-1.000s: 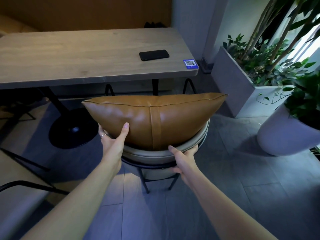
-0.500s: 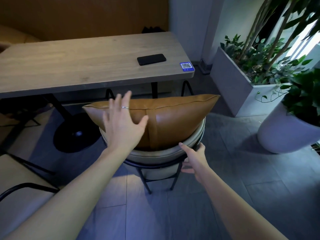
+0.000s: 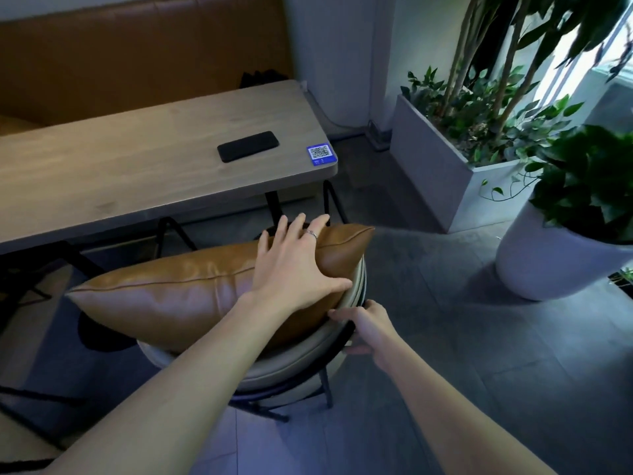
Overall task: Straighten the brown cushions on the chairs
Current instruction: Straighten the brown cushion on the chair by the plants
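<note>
A brown leather cushion [image 3: 178,296] stands on edge on a chair [image 3: 291,365] with a beige padded back and a black metal frame. Its long side slants from lower left to upper right. My left hand [image 3: 294,265] lies flat on the cushion's right end, fingers spread over the top seam, a ring on one finger. My right hand [image 3: 366,325] is lower right, its fingers curled around the chair's back rim and black frame.
A wooden table [image 3: 137,180] stands just behind the chair, bearing a black phone [image 3: 248,146] and a blue QR sticker [image 3: 321,153]. A grey planter box [image 3: 435,173] and a white round pot [image 3: 544,262] with plants stand right. A brown bench [image 3: 137,63] runs behind the table.
My left hand slid from the cushion's left half across to its right end. My right hand took hold of the chair rim. The view shifted, and the cushion now slants.
</note>
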Action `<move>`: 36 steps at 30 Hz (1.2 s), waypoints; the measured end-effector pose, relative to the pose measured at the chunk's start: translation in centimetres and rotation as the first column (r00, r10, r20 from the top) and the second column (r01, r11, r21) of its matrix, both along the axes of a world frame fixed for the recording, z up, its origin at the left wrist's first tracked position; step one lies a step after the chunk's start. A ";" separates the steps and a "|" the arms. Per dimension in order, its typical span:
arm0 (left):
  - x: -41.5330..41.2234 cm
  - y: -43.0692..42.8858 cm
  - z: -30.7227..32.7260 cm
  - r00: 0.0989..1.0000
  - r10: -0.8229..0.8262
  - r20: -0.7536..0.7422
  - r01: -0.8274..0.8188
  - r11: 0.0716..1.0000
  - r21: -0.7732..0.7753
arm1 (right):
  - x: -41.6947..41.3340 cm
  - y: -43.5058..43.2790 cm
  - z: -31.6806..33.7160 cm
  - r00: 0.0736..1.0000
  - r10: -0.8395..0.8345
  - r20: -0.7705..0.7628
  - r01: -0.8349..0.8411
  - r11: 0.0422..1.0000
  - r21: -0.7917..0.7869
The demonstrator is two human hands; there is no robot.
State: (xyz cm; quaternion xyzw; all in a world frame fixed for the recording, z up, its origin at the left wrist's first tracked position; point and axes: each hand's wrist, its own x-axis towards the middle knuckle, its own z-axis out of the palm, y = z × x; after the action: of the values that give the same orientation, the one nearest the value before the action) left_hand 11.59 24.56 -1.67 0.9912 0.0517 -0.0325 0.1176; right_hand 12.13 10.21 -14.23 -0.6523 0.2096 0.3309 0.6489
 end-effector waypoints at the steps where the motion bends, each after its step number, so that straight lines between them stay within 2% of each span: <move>1: 0.8 -0.4 -0.1 1.000 0.005 -0.026 -0.004 1.000 0.010 | 0.6 -0.2 0.0 1.000 0.024 -0.015 -0.023 1.000 0.013; 3: 1.9 -0.9 -0.5 0.999 0.024 -0.044 -0.023 0.999 0.042 | 1.4 -0.2 -0.3 0.997 0.061 -0.038 -0.060 0.998 0.004; 5: 2.3 -0.9 -0.8 0.998 0.061 0.014 -0.062 0.997 0.043 | 1.7 -0.2 -0.8 0.996 0.072 -0.042 -0.072 0.997 0.012; 8: 2.6 -0.3 -1.3 0.986 0.129 0.104 -0.127 0.992 -0.030 | 1.8 -0.1 -1.6 0.996 0.087 -0.016 -0.087 0.996 0.032; 12: 1.9 -0.2 -1.6 0.975 0.168 0.147 -0.156 0.983 -0.095 | 1.2 -0.2 -2.1 0.998 0.055 0.006 -0.056 0.997 0.060; 21: -0.1 0.5 -1.7 0.952 0.196 0.235 -0.162 0.975 -0.155 | 0.3 0.4 -1.9 0.997 0.075 0.015 -0.076 0.993 0.086; 32: 1.2 0.7 -1.4 0.956 0.205 0.207 -0.171 0.970 -0.172 | 2.0 0.3 -0.6 0.992 0.125 0.001 -0.125 0.990 0.061; 36: 1.2 0.7 -1.4 0.959 0.199 0.202 -0.165 0.971 -0.175 | 1.9 0.4 -0.8 0.995 0.098 -0.036 -0.095 0.992 0.084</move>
State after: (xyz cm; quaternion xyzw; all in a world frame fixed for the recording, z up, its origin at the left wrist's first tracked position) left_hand 12.75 25.28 -3.07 0.9675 0.1271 0.0835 0.2023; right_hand 14.08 10.65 -15.07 -0.6275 0.1771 0.3832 0.6542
